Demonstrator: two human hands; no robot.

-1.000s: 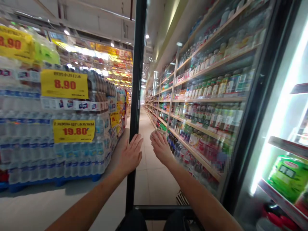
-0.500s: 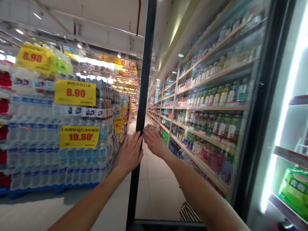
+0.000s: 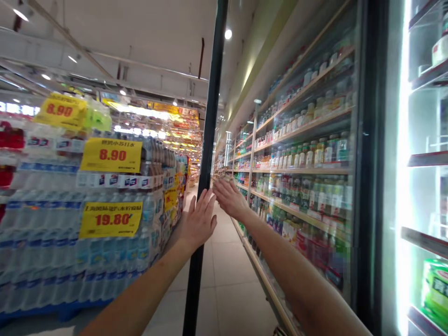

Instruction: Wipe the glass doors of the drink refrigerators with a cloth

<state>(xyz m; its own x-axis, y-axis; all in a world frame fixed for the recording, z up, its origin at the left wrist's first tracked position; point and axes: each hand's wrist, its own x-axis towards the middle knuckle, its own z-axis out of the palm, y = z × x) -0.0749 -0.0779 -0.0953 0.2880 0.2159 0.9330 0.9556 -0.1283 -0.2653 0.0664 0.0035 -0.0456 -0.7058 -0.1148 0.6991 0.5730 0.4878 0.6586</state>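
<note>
Cooler w/ lit shelves sits right of the glass door; a green pack lies on its low shelf, a white tub at top, rest too blown out to read. Thru the glass: aisle shelving packed w/ upright bottles, row on row, running away down the aisle. Left of the door's edge: stacked shrink-wrapped water bottles w/ yellow price signs.

Left hand: arm stretched fwd, palm flat, fingers spread and up, pressed on the door's black edge frame; gripping nothing. Right hand: arm out fwd on the glass side of the frame, fingers loosely extended and open, holding nothing; can't tell if it touches the pane. Hands just beside each other, frame between.

Door frame stands vertical, long axis floor-to-ceiling, slight lean at top; door is swung open, pane edge-on toward the aisle, hinged at the cooler side.
</note>
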